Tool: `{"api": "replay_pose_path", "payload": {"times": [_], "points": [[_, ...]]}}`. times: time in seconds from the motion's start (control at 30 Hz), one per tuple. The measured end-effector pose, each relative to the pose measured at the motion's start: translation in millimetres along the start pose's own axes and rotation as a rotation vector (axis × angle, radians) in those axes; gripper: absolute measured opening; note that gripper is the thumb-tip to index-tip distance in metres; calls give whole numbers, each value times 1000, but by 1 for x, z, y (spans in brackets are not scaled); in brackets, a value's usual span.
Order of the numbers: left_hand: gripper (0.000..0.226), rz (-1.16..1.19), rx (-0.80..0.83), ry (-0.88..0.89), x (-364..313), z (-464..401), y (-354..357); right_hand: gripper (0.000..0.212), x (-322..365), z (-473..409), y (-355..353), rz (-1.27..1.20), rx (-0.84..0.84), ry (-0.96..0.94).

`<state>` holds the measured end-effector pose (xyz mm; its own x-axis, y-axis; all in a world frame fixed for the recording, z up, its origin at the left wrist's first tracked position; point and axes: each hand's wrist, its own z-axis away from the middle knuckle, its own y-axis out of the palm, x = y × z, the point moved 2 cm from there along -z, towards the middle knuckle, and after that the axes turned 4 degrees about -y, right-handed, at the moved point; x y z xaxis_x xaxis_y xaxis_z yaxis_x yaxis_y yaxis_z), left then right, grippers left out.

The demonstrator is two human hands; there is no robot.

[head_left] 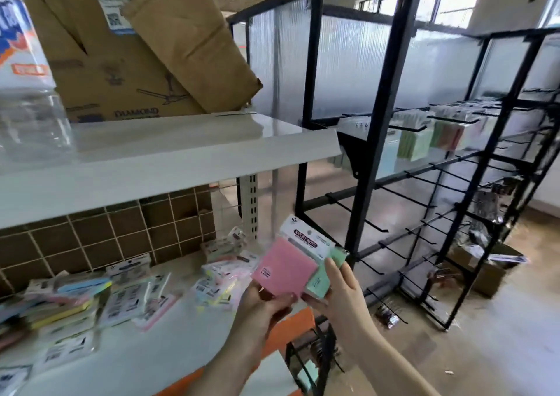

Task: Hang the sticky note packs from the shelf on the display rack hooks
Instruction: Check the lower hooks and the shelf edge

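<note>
A pink sticky note pack with a white header card is pinched at its lower edge by my left hand. Behind it sits a green pack, gripped along its right side by my right hand. Both packs hang in the air just past the shelf's right end. Several more sticky note packs lie scattered on the lower white shelf. The black display rack stands to the right, with bare hooks on its lower bars and hung packs on an upper row.
An upper white shelf carries a cardboard box and a clear plastic bottle. A brown tiled wall backs the lower shelf. A cardboard box and small items lie on the floor beyond the rack.
</note>
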<state>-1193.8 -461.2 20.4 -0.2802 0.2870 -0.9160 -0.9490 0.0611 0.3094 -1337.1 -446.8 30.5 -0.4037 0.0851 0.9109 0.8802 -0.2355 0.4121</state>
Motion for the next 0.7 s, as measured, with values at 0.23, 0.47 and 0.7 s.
{"api": "replay_pose_path", "payload": {"times": [0.23, 0.47, 0.7], "points": [[38, -292, 34, 136, 31, 12, 108, 30, 58, 12, -88, 205, 9, -327], [37, -504, -48, 423, 26, 13, 201, 21, 111, 6, -186, 339, -35, -388], [47, -601, 33, 517, 22, 5, 288, 25, 149, -3, -237, 317, -101, -434]]}}
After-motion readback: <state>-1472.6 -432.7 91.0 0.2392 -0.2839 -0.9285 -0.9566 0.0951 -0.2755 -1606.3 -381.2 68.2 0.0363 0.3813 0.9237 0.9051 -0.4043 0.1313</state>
